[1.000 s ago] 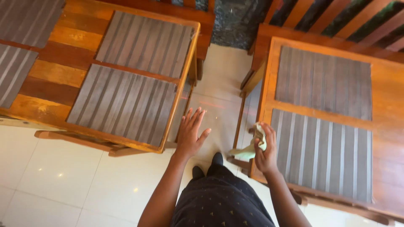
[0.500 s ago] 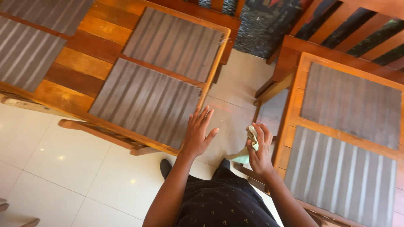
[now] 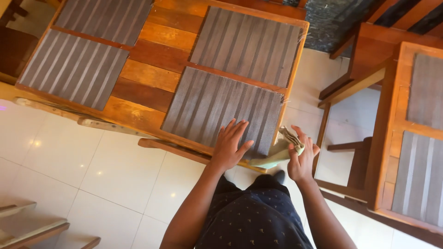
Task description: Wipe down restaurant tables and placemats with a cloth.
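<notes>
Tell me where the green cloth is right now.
In the head view, the green cloth is bunched in the right hand, just off the wooden table's near right corner, beside the striped placemat under the left hand.

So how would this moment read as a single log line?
left hand: flat on striped placemat | right hand: holding green cloth | wooden table: four placemats

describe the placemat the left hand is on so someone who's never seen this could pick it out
Start at the wooden slatted table that fills the upper left of the view; it carries four grey striped placemats. The one meant is the placemat at the table's near right corner, closest to the person. Only it has the left hand lying flat on its near edge, with the right hand holding a green cloth just beside it.
</notes>
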